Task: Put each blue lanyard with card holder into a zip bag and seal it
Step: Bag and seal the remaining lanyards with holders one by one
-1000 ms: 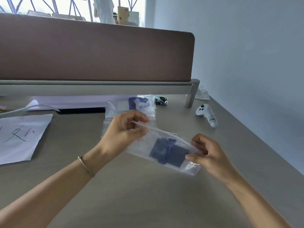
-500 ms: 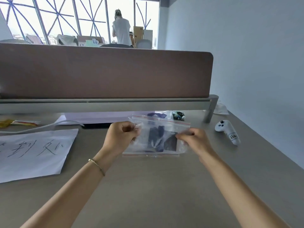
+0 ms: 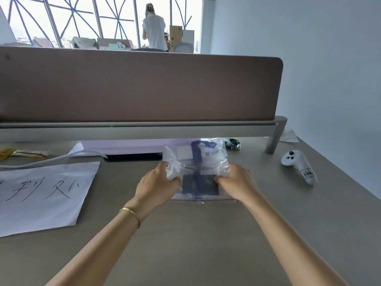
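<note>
Two hands (image 3: 157, 183) (image 3: 237, 182), fingers gripping one zip bag (image 3: 198, 185), second bag (image 3: 195, 151) behind

Two bare arms reach in from the bottom, with no sleeves on them. The left hand (image 3: 156, 187) has a thin gold bracelet (image 3: 132, 214) round its wrist, a fine shiny band that sits a little slanted. The right hand (image 3: 237, 185) has nothing on its wrist. No rings can be seen on the fingers that show.

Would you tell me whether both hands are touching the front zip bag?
Touching: head view shows left hand and right hand gripping the zip bag sides.
</note>
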